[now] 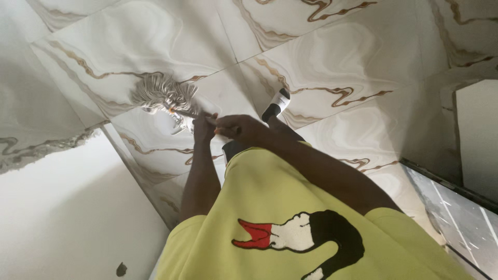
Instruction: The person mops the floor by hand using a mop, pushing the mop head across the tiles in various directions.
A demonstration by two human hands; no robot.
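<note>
An ornate silver metal piece [160,92] with ruffled edges lies on pale marbled tiles [332,62]. Just right of it my two hands meet. My right hand [239,128] pinches a thin tool [182,112] whose orange tip points at the silver piece. My left hand [203,128] is curled under the tool, against a small white piece [178,123] below the silver one. Whether it grips that piece is hidden. My yellow shirt [290,228], printed with a black, white and red bird, fills the bottom of the view.
A black-and-white shoe-like shape [277,106] shows just beyond my right hand. A plain white surface [67,218] lies at the lower left, with a rough broken tile edge [52,148] above it. A dark framed panel [456,207] runs along the right.
</note>
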